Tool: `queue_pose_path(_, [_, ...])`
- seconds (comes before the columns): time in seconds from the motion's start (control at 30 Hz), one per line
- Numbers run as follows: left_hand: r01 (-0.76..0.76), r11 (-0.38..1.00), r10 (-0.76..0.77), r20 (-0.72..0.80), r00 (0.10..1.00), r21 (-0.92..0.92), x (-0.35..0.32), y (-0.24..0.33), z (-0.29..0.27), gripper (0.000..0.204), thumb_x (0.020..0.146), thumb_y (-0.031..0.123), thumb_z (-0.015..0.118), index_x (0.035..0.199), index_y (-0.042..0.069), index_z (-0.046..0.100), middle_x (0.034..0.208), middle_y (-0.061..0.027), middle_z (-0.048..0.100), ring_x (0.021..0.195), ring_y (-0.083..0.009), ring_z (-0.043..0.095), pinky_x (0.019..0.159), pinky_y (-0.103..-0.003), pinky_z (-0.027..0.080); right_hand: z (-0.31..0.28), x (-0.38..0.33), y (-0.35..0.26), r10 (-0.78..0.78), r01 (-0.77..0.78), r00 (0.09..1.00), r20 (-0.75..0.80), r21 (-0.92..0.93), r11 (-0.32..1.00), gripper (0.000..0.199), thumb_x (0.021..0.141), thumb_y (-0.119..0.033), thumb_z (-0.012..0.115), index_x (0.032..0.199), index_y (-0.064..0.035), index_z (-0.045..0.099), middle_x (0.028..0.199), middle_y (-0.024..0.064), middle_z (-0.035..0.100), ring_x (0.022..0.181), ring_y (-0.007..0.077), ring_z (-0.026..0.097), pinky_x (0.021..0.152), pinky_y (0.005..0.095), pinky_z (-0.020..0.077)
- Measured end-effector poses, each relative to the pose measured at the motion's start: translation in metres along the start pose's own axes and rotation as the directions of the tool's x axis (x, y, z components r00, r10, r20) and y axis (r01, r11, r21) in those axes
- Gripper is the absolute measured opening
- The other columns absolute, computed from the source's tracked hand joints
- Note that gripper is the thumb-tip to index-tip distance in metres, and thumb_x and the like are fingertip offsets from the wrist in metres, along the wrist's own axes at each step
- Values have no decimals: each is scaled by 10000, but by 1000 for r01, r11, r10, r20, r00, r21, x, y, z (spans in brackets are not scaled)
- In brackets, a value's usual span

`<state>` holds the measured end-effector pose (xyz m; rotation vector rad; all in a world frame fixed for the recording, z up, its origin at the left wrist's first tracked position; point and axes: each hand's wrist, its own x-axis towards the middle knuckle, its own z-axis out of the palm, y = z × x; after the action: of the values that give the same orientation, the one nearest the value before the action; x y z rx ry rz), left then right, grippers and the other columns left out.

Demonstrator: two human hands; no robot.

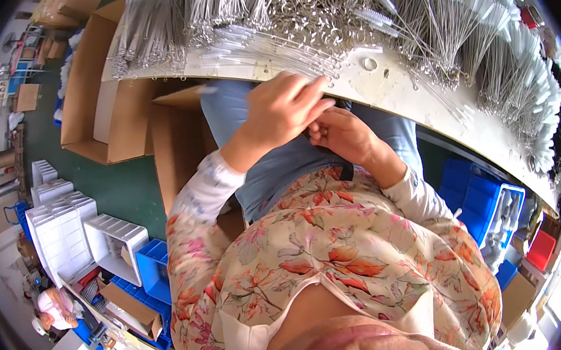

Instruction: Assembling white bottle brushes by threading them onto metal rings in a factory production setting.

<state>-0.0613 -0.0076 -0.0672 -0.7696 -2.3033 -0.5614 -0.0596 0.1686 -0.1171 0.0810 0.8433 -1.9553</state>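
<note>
Hands meet at centre frame, just below the counter (394, 95) edge — left hand (279, 111) and right hand (341, 135) pinched together; grip contents too small to tell — wire brushes (241, 11) above.

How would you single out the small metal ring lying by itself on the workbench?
Start at the long white workbench curving across the top, heaped with bundles of thin wire brushes. Just beyond the left hand, a small flat metal ring lies on bare bench. Unlike the wire loops nearby, it lies loose, with no stem.
</note>
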Motion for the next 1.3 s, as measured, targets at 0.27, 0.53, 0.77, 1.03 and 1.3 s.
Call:
queue_pose_path(0.27, [21, 996, -28, -81, 996, -82, 27, -18, 56, 178, 790, 125, 629, 965, 93, 646, 924, -43, 581, 835, -231, 512, 748, -361, 388, -21, -32, -13, -111, 107, 994, 11, 174, 979, 132, 924, -195, 510, 964, -76, 553, 794, -1, 544, 705, 119, 523, 705, 267, 441])
queue_pose_path(0.53, [88, 994, -86, -27, 996, 63, 94, -60, -3, 141, 824, 203, 633, 900, 88, 662, 845, -47, 661, 770, -197, 583, 738, -333, 416, 2, -18, -36, -95, 92, 992, 86, 46, 995, 160, 915, -189, 527, 969, -46, 574, 811, 1, 548, 732, 96, 519, 706, 238, 430])
queue_pose_path(0.77, [498, 750, -651, 358, 669, 434, 152, -132, 7, 401, 743, 469, 685, 862, 86, 689, 754, -76, 674, 731, -221, 647, 684, -320, 484, 43, 1, -68, -184, 237, 954, 237, -216, 947, 143, 923, -165, 519, 961, -42, 583, 827, 9, 556, 749, 86, 516, 712, 227, 424])
queue_pose_path(1.03, [867, 412, -731, 467, 498, -280, 161, -178, 3, 243, 767, 247, 560, 763, 10, 613, 756, -102, 672, 603, -135, 575, 555, -281, 445, 37, -2, -62, -199, 227, 966, 163, -175, 958, 135, 918, -169, 522, 953, -54, 584, 816, 3, 551, 748, 85, 511, 714, 226, 424])
queue_pose_path(1.3, [748, -60, -787, 492, 372, -661, 182, -192, -87, 327, 854, 124, 556, 1076, -116, 533, 705, -24, 535, 476, -49, 368, 425, -193, 305, 41, 0, -55, -173, 203, 970, 169, -187, 961, 135, 917, -172, 520, 949, -56, 581, 809, 2, 547, 736, 83, 506, 707, 224, 423])
